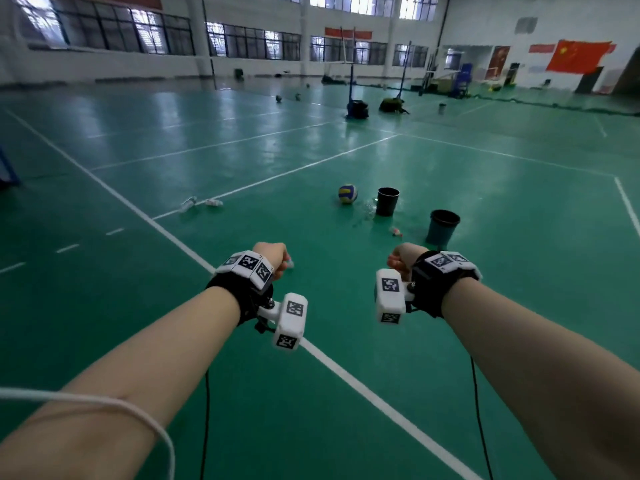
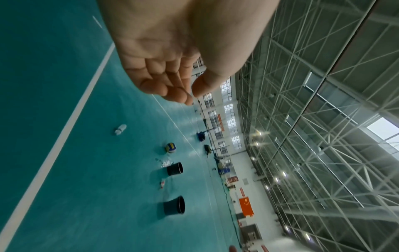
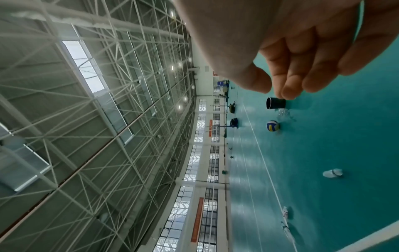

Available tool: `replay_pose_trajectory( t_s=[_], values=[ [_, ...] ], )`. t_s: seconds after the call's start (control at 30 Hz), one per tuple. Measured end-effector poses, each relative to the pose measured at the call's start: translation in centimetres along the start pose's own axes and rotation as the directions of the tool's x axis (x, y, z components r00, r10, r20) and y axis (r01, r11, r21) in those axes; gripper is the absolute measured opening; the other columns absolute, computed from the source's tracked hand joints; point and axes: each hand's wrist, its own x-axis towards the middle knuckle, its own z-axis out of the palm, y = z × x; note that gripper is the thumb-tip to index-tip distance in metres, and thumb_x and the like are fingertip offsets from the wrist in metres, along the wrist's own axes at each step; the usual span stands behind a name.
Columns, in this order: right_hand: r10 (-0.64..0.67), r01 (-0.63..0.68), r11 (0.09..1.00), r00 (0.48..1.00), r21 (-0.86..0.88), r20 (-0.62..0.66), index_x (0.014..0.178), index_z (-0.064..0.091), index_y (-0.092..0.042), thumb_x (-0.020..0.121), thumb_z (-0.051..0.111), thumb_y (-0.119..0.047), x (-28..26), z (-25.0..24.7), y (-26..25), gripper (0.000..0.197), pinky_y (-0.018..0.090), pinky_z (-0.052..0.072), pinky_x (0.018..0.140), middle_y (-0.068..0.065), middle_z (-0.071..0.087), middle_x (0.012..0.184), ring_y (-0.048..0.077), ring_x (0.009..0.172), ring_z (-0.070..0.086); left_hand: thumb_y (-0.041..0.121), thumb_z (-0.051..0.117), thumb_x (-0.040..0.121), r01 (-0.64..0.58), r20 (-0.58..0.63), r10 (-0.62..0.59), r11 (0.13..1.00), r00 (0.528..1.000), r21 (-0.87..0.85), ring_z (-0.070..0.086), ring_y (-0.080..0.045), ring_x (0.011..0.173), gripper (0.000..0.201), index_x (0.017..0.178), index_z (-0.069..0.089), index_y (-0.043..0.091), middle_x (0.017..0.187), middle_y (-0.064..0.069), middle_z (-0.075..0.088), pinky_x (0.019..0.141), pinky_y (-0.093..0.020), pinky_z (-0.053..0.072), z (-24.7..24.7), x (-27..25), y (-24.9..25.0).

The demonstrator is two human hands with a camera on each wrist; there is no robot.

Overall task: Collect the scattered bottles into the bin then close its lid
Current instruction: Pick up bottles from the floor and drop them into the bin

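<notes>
Both my arms reach forward over the green floor. My left hand point(image 1: 277, 259) point(image 2: 190, 92) and right hand point(image 1: 400, 261) point(image 3: 274, 87) hang loosely curled and hold nothing. A black bin point(image 1: 388, 201) point(image 2: 175, 168) point(image 3: 276, 103) and a dark teal bin point(image 1: 443, 227) point(image 2: 175, 205) stand upright ahead, tops open. A crushed clear bottle point(image 1: 370, 206) lies beside the black bin. A red-labelled bottle point(image 1: 396, 232) point(image 2: 162, 184) lies between the bins. Two bottles point(image 1: 188, 203) point(image 1: 214, 202) lie far left by a white line. Another bottle point(image 1: 290, 263) point(image 2: 120, 129) point(image 3: 332, 173) lies on the floor just past my left hand.
A blue and yellow volleyball point(image 1: 347, 194) point(image 2: 170, 147) point(image 3: 272, 126) rests left of the black bin. Net posts with weighted bases point(image 1: 356, 109) stand far back. White court lines point(image 1: 173, 237) cross the floor. Cables hang from both wrists.
</notes>
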Motion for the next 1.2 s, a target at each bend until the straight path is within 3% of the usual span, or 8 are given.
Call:
replay_pose_trajectory(
  t_s=[0.13, 0.33, 0.5, 0.7, 0.83, 0.9, 1.07, 1.2],
  values=[
    [0.007, -0.005, 1.000, 0.998, -0.020, 0.061, 0.059, 0.026, -0.016, 0.095, 0.024, -0.007, 10.1, 3.7, -6.0, 0.036, 0.007, 0.015, 0.034, -0.003, 0.026, 0.029, 0.012, 0.020, 0.019, 0.002, 0.043, 0.088, 0.061, -0.058, -0.060, 0.998, 0.996, 0.011, 0.040, -0.012, 0.041, 0.029, 0.060, 0.048, 0.006, 0.041, -0.002, 0.047, 0.046, -0.017, 0.029, 0.4, 8.9, 2.9],
    [0.095, -0.085, 0.995, 0.977, -0.059, 0.192, 0.055, 0.023, -0.018, 0.094, 0.030, -0.006, 26.0, 10.4, -7.3, 0.041, 0.004, 0.015, 0.037, -0.004, 0.023, 0.029, 0.010, 0.020, 0.019, 0.004, 0.043, 0.089, 0.171, -0.183, -0.169, 0.985, 0.968, -0.004, 0.038, -0.016, 0.047, 0.030, 0.058, 0.046, 0.006, 0.030, 0.001, 0.043, 0.050, -0.021, 0.030, 0.4, 27.4, 3.7],
    [0.139, -0.130, 0.987, 0.984, -0.091, 0.110, 0.058, 0.021, -0.018, 0.093, 0.027, -0.002, 41.5, 11.9, -12.1, 0.039, 0.004, 0.018, 0.033, -0.004, 0.023, 0.027, 0.010, 0.019, 0.019, 0.005, 0.043, 0.090, 0.209, -0.104, -0.209, 0.978, 0.972, -0.011, 0.038, -0.014, 0.046, 0.029, 0.061, 0.046, 0.007, 0.056, -0.005, 0.045, 0.047, -0.019, 0.030, 3.9, 44.0, 5.5],
    [0.145, -0.145, 0.989, 0.989, 0.021, -0.023, 0.058, 0.029, -0.017, 0.095, 0.030, -0.006, 57.4, 12.7, -20.4, 0.039, 0.006, 0.019, 0.037, -0.005, 0.030, 0.028, 0.010, 0.020, 0.026, 0.008, 0.044, 0.089, 0.300, -0.079, -0.297, 0.953, 0.952, 0.032, 0.041, -0.017, 0.051, 0.026, 0.063, 0.046, 0.008, 0.059, -0.006, 0.047, 0.052, -0.021, 0.032, 6.0, 61.7, 9.8],
    [0.226, -0.225, 0.974, 0.971, 0.021, -0.076, 0.057, 0.031, -0.017, 0.094, 0.036, -0.007, 67.7, 13.8, -21.9, 0.038, 0.009, 0.021, 0.039, -0.005, 0.032, 0.030, 0.010, 0.022, 0.028, 0.011, 0.047, 0.087, 0.350, -0.069, -0.346, 0.934, 0.936, 0.066, 0.046, -0.019, 0.053, 0.021, 0.067, 0.049, 0.007, 0.058, -0.006, 0.051, 0.060, -0.024, 0.039, 8.3, 73.0, 11.0],
    [0.294, -0.293, 0.956, 0.954, 0.024, -0.054, 0.058, 0.027, -0.017, 0.094, 0.032, -0.005, 73.7, 14.9, -22.0, 0.039, 0.007, 0.018, 0.039, -0.004, 0.027, 0.029, 0.010, 0.020, 0.022, 0.014, 0.049, 0.085, 0.390, -0.064, -0.385, 0.916, 0.921, 0.097, 0.049, -0.020, 0.054, 0.018, 0.069, 0.052, 0.007, 0.059, -0.006, 0.054, 0.067, -0.027, 0.041, 9.7, 79.0, 10.5],
    [0.406, -0.405, 0.914, 0.914, 0.040, -0.021, 0.058, 0.025, -0.017, 0.093, 0.031, -0.004, 92.0, 19.9, -22.2, 0.038, 0.006, 0.018, 0.034, -0.003, 0.024, 0.030, 0.011, 0.019, 0.018, 0.011, 0.046, 0.092, 0.495, -0.083, -0.492, 0.869, 0.866, 0.016, 0.047, -0.016, 0.057, 0.018, 0.074, 0.048, 0.008, 0.067, -0.005, 0.051, 0.054, -0.024, 0.038, 13.2, 94.7, 8.8],
    [0.522, -0.523, 0.852, 0.852, 0.016, 0.034, 0.060, 0.035, -0.015, 0.095, 0.034, -0.008, 105.0, 25.5, -21.8, 0.035, 0.015, 0.021, 0.044, 0.005, 0.034, 0.050, 0.015, 0.037, 0.028, 0.009, 0.041, 0.095, 0.614, -0.101, -0.625, 0.780, 0.774, -0.120, 0.045, -0.013, 0.057, 0.021, 0.074, 0.044, 0.009, 0.070, -0.003, 0.049, 0.051, -0.022, 0.038, 14.9, 107.0, 6.8]
  ],
)
